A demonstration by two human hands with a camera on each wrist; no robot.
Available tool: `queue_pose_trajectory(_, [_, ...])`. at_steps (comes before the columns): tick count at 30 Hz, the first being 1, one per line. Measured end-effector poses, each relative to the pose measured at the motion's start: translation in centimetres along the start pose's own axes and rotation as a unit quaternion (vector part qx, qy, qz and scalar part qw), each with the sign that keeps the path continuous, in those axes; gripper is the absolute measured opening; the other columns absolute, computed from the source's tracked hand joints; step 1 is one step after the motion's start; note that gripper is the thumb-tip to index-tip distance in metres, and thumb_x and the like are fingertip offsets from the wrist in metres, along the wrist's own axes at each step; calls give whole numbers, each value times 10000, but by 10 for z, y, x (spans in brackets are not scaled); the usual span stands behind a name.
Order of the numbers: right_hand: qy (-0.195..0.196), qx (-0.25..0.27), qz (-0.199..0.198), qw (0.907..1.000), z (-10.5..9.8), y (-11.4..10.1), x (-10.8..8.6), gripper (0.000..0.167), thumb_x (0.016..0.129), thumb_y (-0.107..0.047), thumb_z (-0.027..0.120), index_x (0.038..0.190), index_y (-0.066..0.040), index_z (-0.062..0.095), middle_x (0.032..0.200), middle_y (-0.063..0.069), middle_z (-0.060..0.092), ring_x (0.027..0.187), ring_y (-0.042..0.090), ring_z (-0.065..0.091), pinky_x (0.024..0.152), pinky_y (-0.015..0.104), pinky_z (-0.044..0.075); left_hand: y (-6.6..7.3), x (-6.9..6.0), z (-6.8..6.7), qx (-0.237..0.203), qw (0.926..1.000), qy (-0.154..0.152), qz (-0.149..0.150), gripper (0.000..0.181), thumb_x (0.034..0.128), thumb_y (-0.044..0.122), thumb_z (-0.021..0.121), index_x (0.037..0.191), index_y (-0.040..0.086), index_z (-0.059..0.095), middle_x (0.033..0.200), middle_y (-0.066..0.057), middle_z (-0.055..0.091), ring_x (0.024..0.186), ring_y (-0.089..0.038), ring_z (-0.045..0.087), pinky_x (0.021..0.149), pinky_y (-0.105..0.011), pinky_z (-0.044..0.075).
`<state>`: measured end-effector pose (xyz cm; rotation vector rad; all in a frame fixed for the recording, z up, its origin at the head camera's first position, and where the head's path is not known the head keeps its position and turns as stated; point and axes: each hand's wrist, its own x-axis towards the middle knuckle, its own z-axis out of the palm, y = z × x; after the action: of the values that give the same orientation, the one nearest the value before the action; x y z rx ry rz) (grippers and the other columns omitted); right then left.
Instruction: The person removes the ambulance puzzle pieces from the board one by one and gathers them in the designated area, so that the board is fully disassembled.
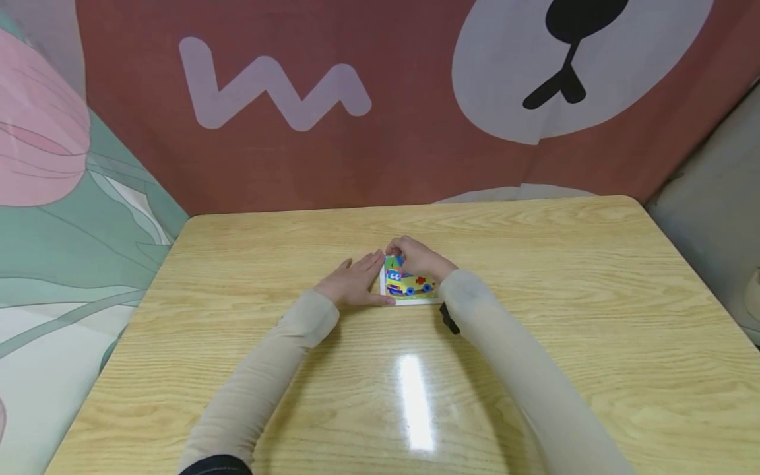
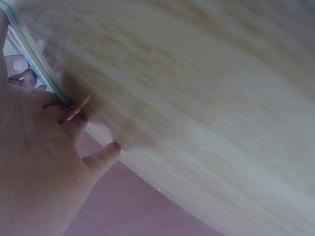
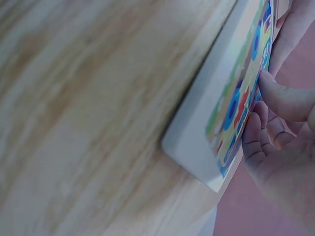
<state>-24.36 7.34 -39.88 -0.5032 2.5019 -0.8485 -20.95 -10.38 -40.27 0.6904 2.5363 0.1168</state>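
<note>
- I am seeing the picture board [image 1: 411, 296] lying on the table [image 1: 368, 369] between the two grips: directly beside the left grip [image 1: 356, 282] and partly under the right grip [image 1: 420, 257].
- The left grip is resting along the board's side with its fingers extended, the thumb apart from them and touching the near corner. I am judging that it is bracing the board, not clamping it.
- The right grip is bending over the far part of the board with its fingers curling inward. I cannot tell if they are pinching something, because the hand itself is hiding this place.
- On the near side of the right grip, the printed ambulance [image 1: 406, 283] is showing, and it is looking complete in its visible part.
- So I am judging the work rather advanced. What is remaining, if anything, is probably hiding beneath the right grip.
</note>
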Motion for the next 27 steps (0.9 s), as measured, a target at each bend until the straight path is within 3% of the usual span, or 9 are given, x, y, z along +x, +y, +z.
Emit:
queue_pose_trajectory(16, [24,1,1,10000,1,1,-1,363,896,52,581,1255,1,561,1268,175,503,1206,291,484,1091,402,404,2,-2,3,260,9994,238,42,1000,865,724,424,1546,128,-1,1629,-15,-29,1513,-168,13,1219,-516,97])
queue_pose_trajectory(27, [-38,9,136,9999,2,4,-1,336,926,8,563,1252,-68,533,1255,175,465,1066,259,475,1004,392,438,2,0,5,356,9990,251,-66,1009,851,756,394,1544,151,-23,1627,15,-45,1511,-143,2,1224,-499,95])
